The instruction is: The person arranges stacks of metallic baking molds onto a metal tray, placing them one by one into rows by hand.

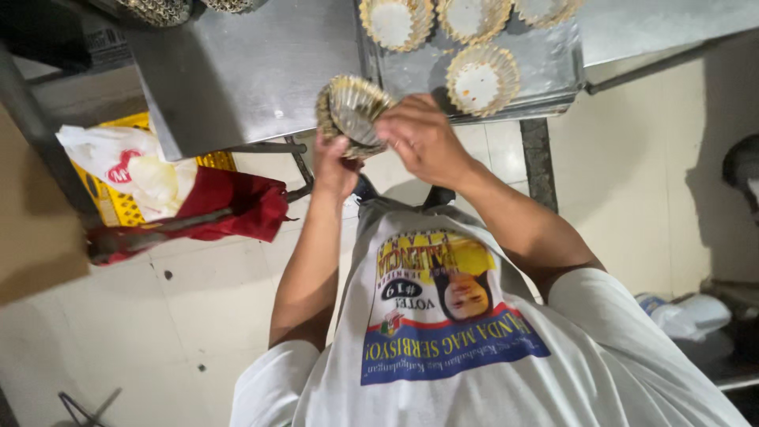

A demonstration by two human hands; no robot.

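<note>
Fingers of the right hand are pinching at the rim of a stack of fluted foil cups gripped from below by the left hand, seemingly peeling one loose beside the tray on the table.

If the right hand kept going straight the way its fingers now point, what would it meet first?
The right hand points left across the stack of fluted foil cups, which its fingers already touch, so that stack comes first. Beyond it lies the left hand gripping the stack from below, though depth is hard to judge.
</note>
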